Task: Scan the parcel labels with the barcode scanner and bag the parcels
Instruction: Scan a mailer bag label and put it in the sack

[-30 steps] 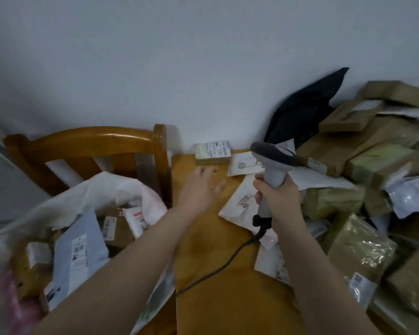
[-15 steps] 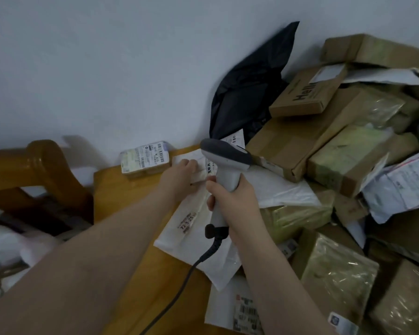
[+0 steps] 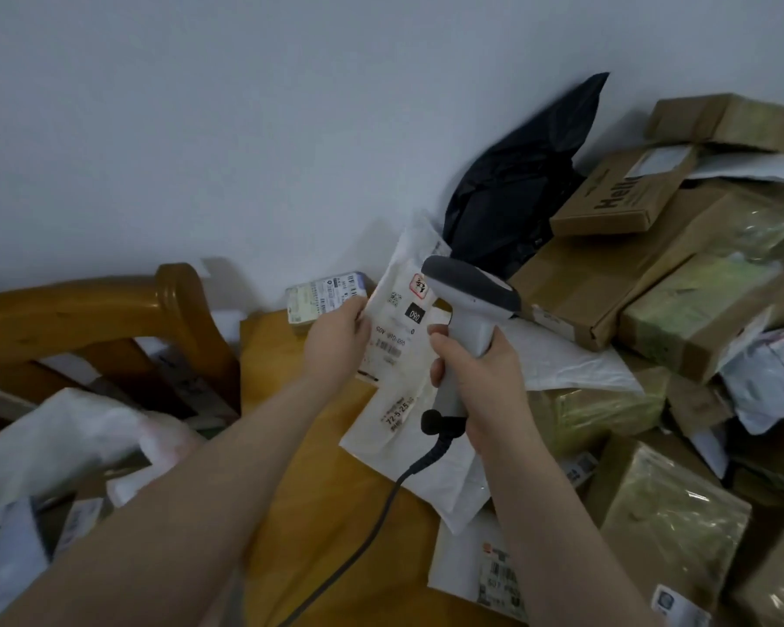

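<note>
The white soft parcel (image 3: 397, 337) is held up above the back of the bench (image 3: 318, 468), close to the wall (image 3: 245, 129). It is a thin, floppy bag standing nearly upright. Its label faces the camera. The label has a small square code, a red-edged mark, a black patch with white numbers and a row of black bars.

The left grip (image 3: 336, 341), a bare hand, pinches the parcel's left edge, with the thumb on the front. The right grip (image 3: 476, 377), the other bare hand, is curled tight round the handle of the barcode scanner (image 3: 471, 296). The scanner is light grey with a dark grey top. Its head is just beside the label and covers the parcel's right edge. A dark cable (image 3: 381, 504) hangs from the bottom of the handle and runs down over the bench.

Under the held parcel, a flat white parcel (image 3: 449, 481) lies on the bench with a small label on it. A small box (image 3: 324, 296) with a printed label sits at the back by the wall.

The bench is yellow-brown wood. On its right side is a big pile of brown boxes (image 3: 607, 282), some wrapped in shiny tape. A black bag (image 3: 517, 196) leans on the wall behind them. To the left stands a wooden chair (image 3: 87, 310), and a white bag (image 3: 64, 436) with parcels inside rests by it. The wall is plain and pale.
</note>
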